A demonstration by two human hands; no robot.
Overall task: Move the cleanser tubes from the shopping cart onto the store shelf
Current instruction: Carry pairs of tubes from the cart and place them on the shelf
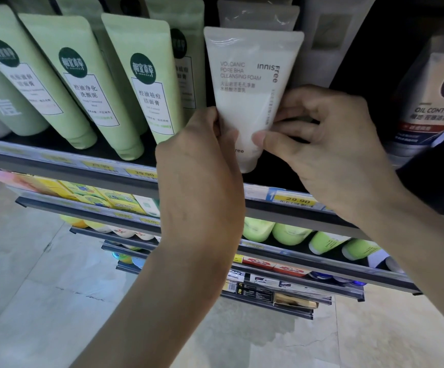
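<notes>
On the left of the dark store shelf (64, 162), a row of pale green plastic cleanser tubes (150, 83) is seen standing cap-down and leaning back. Just to their right, a white, translucent plastic cleansing-foam tube (250, 102) is held in the gap between that row and a white-and-blue men's oil-control tube (428, 107) at the far right. The white tube's long axis runs nearly upright, crimped end up and cap down, with the cap hanging just above the shelf's front edge — contact with the shelf cannot be confirmed.

The tube is pinched low on its left edge by the curled fingers of the left hand (202, 166), and on its right edge by the thumb and fingers (262, 138) of the right hand (332, 144). Both hands lie equally near, one to each side. A second white tube (258, 14) stands directly behind, so the coming move is judged to be a short push downward and back — the cap seated first.
</notes>
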